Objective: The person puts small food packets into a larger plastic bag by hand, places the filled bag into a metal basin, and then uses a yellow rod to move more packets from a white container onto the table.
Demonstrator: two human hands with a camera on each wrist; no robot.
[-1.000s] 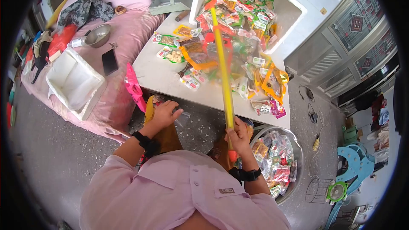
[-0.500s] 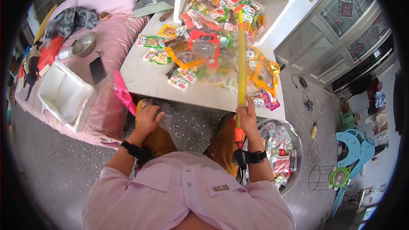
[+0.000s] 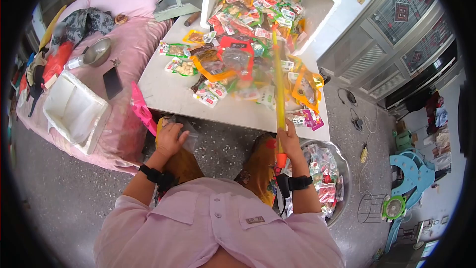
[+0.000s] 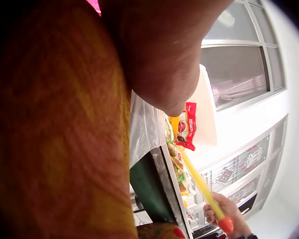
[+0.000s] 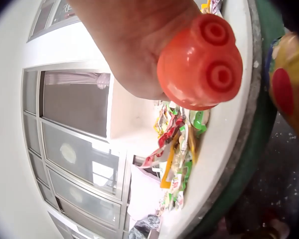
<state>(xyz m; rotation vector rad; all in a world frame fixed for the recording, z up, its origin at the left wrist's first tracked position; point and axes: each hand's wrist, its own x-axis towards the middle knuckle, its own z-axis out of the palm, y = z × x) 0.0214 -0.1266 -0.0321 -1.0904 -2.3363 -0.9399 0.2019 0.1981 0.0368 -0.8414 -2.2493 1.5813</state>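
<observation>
My right hand (image 3: 288, 141) grips a long yellow stick (image 3: 279, 89) near its orange-red end cap (image 3: 281, 160). The right wrist view shows two round ringed bosses on the cap (image 5: 204, 62). The stick points up over the white table, across packets (image 3: 238, 59) of vacuum-packed food. Over the left knee, my left hand (image 3: 171, 138) rests with relaxed fingers. A clear plastic bag (image 3: 191, 140) sticks out beside its thumb, and the left wrist view shows that bag (image 4: 144, 129) between hand and table edge. The left fingertips are hidden in that wrist view.
A white foam box (image 3: 325, 17) on its side spills packets onto the table (image 3: 163, 87). Right of my legs stands a metal basin (image 3: 342, 208) full of packets. On the pink bed (image 3: 119, 134) lie another foam box (image 3: 74, 111), a phone (image 3: 113, 80) and a bowl (image 3: 96, 52).
The stick swung rightward over the packets, then its tip dropped back toward me, the right hand moving slightly lower. My left hand stays on the knee. The head view shifted a little.
</observation>
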